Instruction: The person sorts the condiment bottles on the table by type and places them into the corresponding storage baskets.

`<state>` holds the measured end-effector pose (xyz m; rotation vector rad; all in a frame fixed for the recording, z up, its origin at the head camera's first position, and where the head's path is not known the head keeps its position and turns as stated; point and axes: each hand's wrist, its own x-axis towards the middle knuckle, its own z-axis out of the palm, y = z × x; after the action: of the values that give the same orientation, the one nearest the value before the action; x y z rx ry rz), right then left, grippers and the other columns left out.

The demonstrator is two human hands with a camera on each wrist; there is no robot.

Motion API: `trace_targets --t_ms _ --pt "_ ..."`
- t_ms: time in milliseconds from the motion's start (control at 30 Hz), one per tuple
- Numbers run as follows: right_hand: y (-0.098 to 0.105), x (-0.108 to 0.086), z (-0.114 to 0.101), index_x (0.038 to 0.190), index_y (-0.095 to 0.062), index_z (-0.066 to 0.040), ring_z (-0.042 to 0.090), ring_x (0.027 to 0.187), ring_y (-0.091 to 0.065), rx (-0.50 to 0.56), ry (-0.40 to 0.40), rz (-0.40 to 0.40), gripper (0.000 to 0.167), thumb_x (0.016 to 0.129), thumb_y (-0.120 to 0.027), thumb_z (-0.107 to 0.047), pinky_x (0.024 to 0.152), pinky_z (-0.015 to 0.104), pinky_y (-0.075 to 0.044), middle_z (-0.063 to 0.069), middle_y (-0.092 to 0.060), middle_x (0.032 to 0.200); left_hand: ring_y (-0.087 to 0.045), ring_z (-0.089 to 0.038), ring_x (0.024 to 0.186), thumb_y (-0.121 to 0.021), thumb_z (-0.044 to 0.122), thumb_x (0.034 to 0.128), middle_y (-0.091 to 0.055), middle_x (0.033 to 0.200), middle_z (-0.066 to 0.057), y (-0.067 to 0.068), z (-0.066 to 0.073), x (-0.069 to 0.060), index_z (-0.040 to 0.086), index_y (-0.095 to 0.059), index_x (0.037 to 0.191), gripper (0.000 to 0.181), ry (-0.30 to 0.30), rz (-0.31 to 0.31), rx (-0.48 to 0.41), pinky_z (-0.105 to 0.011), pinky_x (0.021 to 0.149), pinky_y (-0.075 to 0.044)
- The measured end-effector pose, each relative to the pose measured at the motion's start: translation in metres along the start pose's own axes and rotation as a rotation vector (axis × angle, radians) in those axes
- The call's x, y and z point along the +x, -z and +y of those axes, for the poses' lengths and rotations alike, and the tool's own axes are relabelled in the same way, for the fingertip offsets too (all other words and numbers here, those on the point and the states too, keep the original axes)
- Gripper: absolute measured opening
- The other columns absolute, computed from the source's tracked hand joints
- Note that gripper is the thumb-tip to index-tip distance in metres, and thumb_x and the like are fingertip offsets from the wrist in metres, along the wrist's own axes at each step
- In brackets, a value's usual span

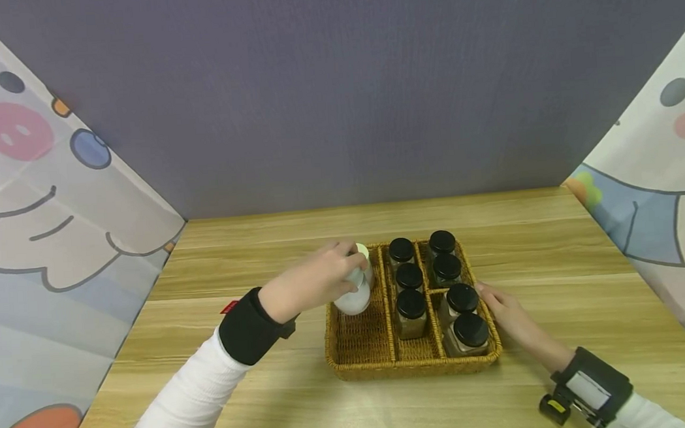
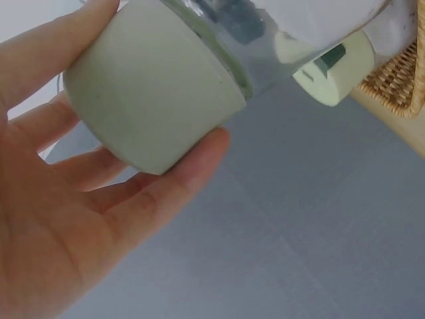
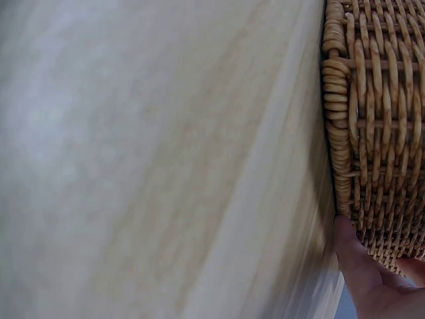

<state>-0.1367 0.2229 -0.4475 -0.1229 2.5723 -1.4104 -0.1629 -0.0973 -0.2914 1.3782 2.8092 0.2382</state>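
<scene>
My left hand [image 1: 325, 274] grips a glass jar [image 1: 355, 299] with white contents by its pale green lid [image 2: 156, 86]. Fingers and thumb wrap round that lid in the left wrist view. The jar is over the left compartment of a wicker basket [image 1: 417, 368]; whether it touches the bottom is hidden. Just behind it is a second jar with a pale green lid [image 1: 364, 250], partly covered by the hand. On the basket's right side, my right hand [image 1: 514, 318] touches the outer woven wall [image 3: 392, 126] with its fingers extended.
Three black-lidded jars [image 1: 410, 303] line the basket's middle compartment. Two more black-lidded jars [image 1: 447, 266] stand in the back right section, and two jars [image 1: 470, 330] in the front right one. The wooden table [image 1: 260, 402] meets a grey panel [image 1: 365, 108] at the back.
</scene>
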Motion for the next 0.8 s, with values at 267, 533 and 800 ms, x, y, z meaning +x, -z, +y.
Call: trace_targets --t_ms 267,533,800 --pt "0.000 -0.001 0.000 0.130 -0.028 0.014 0.047 0.124 -0.020 0.006 0.010 0.004 0.060 0.097 -0.025 -0.035 0.101 0.057 -0.018 0.033 -0.024 0.135 -0.051 -0.022 0.082 -0.068 0.016 0.0769 -0.052 0.093 -0.008 -0.006 0.004 0.002 0.012 -0.061 0.093 0.018 0.004 -0.056 0.048 -0.025 0.066 -0.049" --pt "0.000 0.000 -0.001 0.129 -0.029 0.015 0.048 0.123 -0.020 -0.001 0.009 0.012 0.059 0.097 -0.026 -0.034 0.101 0.058 -0.018 0.033 -0.024 0.134 -0.052 -0.022 0.077 -0.070 0.019 0.0751 -0.053 0.094 -0.007 -0.018 0.004 0.002 0.012 -0.061 0.095 0.022 -0.020 -0.039 0.101 -0.023 0.059 -0.048" --pt "0.000 0.000 -0.001 0.130 -0.030 0.014 0.047 0.124 -0.021 -0.012 0.014 0.011 0.056 0.098 -0.025 -0.031 0.101 0.057 -0.019 0.033 -0.025 0.134 -0.053 -0.022 0.078 -0.070 0.018 0.0750 -0.053 0.096 -0.008 -0.030 0.005 0.004 0.009 -0.062 0.097 0.025 -0.035 -0.041 0.129 -0.023 0.064 -0.050"
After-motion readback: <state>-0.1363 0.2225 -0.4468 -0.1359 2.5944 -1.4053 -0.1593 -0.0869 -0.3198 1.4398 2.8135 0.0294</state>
